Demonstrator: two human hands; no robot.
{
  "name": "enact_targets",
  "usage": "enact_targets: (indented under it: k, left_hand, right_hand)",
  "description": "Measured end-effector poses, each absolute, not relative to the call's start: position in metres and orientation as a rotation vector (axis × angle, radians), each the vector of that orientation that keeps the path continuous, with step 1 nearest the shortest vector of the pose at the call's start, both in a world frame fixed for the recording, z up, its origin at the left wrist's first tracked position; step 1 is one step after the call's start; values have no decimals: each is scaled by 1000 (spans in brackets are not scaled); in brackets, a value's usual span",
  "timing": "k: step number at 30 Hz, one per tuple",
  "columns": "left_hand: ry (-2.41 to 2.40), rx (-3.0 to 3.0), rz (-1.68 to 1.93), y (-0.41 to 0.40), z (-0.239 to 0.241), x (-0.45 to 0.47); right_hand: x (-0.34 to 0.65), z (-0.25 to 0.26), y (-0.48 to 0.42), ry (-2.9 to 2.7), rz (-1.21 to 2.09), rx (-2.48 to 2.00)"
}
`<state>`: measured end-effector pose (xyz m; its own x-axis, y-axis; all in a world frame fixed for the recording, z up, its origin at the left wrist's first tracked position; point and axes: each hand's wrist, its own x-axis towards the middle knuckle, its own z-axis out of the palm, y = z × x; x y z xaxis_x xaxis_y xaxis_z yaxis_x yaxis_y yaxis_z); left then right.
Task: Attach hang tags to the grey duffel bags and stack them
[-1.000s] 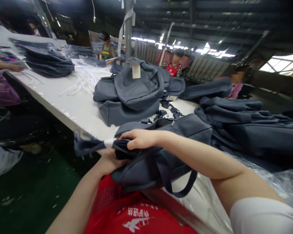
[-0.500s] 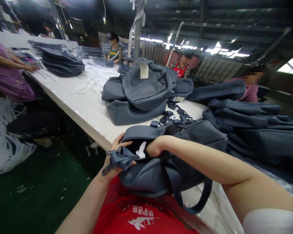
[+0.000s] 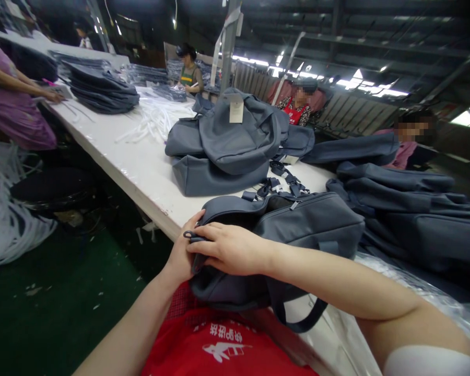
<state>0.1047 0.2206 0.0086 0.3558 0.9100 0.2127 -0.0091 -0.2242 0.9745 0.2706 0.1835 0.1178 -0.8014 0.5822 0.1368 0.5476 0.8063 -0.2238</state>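
One strap (image 3: 193, 237) juts from my part-unzipped bag (image 3: 313, 222) — right grip (image 3: 229, 248) closed over it, left grip (image 3: 180, 258) alongside, hold unclear; more straps (image 3: 273, 185) untouched beyond.

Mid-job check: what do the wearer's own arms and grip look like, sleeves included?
The left grip and right grip are ungloved, with no wristbands visible. The left arm shows no sleeve in view; the right arm has a white sleeve at its upper end. A red garment with white print covers the front.
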Motion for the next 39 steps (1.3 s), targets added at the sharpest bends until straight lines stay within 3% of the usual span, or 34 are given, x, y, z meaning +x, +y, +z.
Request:
enact_targets:
  k: [3, 10, 21, 26, 32, 39]
  left_hand:
    - [826, 1616, 1030, 221, 5, 101]
    - [881, 2128, 740, 204, 29, 71]
    - [1106, 2037, 875, 168, 47, 56]
    - [983, 2286, 941, 171, 52, 59]
    - [1375, 1726, 1142, 190, 20, 34]
    - [1301, 1452, 792, 192, -29, 40]
  right_hand:
    - [267, 100, 188, -2811, 118, -879]
    - [273, 86, 193, -2656, 267, -935]
    - [267, 92, 188, -2622, 280, -947]
    - [271, 95, 184, -2610, 587, -900]
    - [269, 91, 183, -2586, 529, -1224]
    - [261, 95, 183, -2649, 450, -1316]
